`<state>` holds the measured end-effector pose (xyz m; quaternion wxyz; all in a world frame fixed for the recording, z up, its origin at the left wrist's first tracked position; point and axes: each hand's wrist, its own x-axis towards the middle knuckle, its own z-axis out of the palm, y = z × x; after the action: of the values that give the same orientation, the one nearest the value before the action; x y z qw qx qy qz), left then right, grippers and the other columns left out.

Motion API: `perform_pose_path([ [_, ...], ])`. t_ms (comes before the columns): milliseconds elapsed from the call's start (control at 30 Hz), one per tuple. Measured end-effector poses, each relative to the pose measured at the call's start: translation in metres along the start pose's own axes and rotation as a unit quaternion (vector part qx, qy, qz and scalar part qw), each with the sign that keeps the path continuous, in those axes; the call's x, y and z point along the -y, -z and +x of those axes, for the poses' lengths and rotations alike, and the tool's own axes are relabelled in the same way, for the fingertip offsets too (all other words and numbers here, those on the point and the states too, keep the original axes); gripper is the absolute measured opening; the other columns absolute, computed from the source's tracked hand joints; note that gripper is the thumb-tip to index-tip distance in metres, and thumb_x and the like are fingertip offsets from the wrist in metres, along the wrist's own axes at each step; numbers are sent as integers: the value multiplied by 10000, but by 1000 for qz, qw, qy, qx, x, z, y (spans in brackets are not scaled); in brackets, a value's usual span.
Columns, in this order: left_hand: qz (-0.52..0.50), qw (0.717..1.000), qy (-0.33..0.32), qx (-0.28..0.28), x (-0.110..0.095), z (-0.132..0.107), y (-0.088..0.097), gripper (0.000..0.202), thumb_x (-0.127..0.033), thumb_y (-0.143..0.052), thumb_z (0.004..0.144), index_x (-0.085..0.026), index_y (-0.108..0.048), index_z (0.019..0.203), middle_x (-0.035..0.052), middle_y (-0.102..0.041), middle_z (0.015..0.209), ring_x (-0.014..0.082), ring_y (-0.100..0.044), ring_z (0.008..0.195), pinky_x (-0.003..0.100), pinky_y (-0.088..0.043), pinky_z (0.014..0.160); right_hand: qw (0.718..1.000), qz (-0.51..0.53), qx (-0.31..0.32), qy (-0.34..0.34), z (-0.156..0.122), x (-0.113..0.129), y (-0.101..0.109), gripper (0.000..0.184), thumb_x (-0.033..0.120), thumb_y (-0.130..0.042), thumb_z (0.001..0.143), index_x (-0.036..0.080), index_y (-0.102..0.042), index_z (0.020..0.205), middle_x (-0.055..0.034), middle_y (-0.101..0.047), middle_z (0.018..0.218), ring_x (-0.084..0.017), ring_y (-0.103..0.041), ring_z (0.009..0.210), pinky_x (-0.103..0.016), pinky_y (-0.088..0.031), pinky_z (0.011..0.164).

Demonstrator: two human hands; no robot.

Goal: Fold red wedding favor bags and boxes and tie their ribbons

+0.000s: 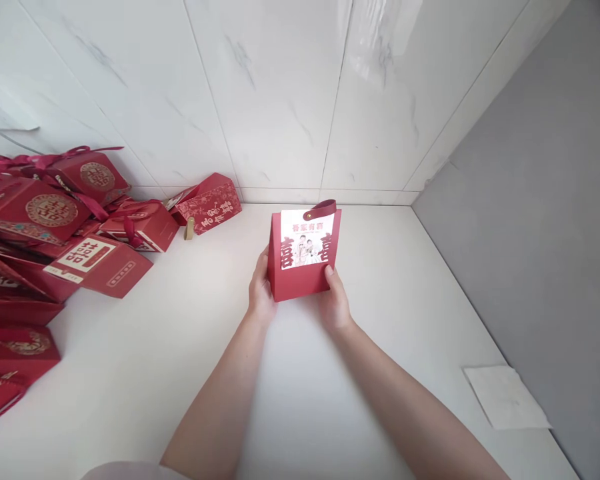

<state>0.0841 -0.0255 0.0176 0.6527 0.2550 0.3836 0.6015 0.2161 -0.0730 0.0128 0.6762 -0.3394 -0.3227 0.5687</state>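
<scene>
A red gift box (pixel 303 283) stands upright in front of me, narrowing toward its top. Its front carries a white card with a printed couple and red characters, and a dark red strap with a gold stud loops over the top. My left hand (pixel 261 290) grips the box's left side, its fingers partly hidden behind. On the right side, my right hand (pixel 336 300) holds the lower corner with the thumb on the front face. Whether the box rests on the white table (pixel 300 400) or is slightly lifted, I cannot tell.
Several red boxes with ribbons (pixel 55 210) are heaped at the left. A patterned red box (pixel 213 203) lies on its side by the tiled wall (pixel 275 100). A white paper sheet (pixel 505 397) lies at the table's right edge, beside a grey surface (pixel 545 233).
</scene>
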Motion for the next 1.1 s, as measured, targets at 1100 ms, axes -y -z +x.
perform_pose_path([
  [1100,120,989,-23,87,8,0,3,640,-724,-561,937,-198,-727,1261,100,-752,1333,329,-665,1309,436,-541,1095,989,115,-73,-62,12,-4,11,172,412,-685,920,284,-800,922,16,-806,1051,-224,-703,1003,-350,-582,865],
])
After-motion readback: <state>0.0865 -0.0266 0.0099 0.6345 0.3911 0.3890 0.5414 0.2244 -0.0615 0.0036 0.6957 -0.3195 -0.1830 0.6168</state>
